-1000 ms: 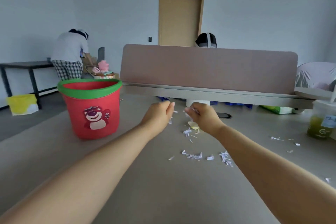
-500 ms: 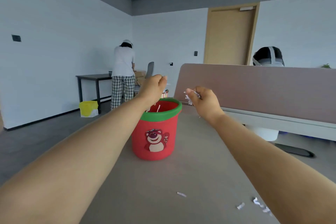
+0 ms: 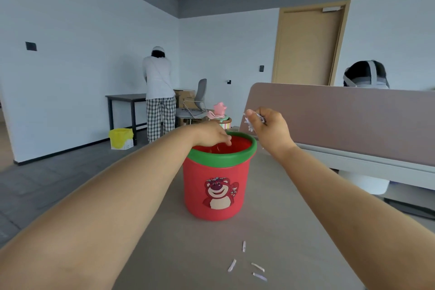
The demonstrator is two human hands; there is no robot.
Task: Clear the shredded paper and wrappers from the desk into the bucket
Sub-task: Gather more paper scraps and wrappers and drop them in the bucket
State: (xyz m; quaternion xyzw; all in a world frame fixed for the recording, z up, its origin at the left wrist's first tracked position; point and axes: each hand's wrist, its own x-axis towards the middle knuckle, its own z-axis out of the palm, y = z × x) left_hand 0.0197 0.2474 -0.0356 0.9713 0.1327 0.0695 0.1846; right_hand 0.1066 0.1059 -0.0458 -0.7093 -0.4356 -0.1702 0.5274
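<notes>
Well behind both grips, close to me, a few paper strips (image 3: pixel 231 265) lie loose on the table (image 3: pixel 270 231). They look feather-light and limp, so I judge a fingertip pinch, or a sweep into a pile, suits them best. The bucket (image 3: pixel 216 186) stands just under my left grip (image 3: pixel 211 135), whose fingers hang slack over its mouth, holding nothing. My right grip (image 3: pixel 268 127), beside and above the rim, pinches a wad of shredded paper (image 3: pixel 250 122).
</notes>
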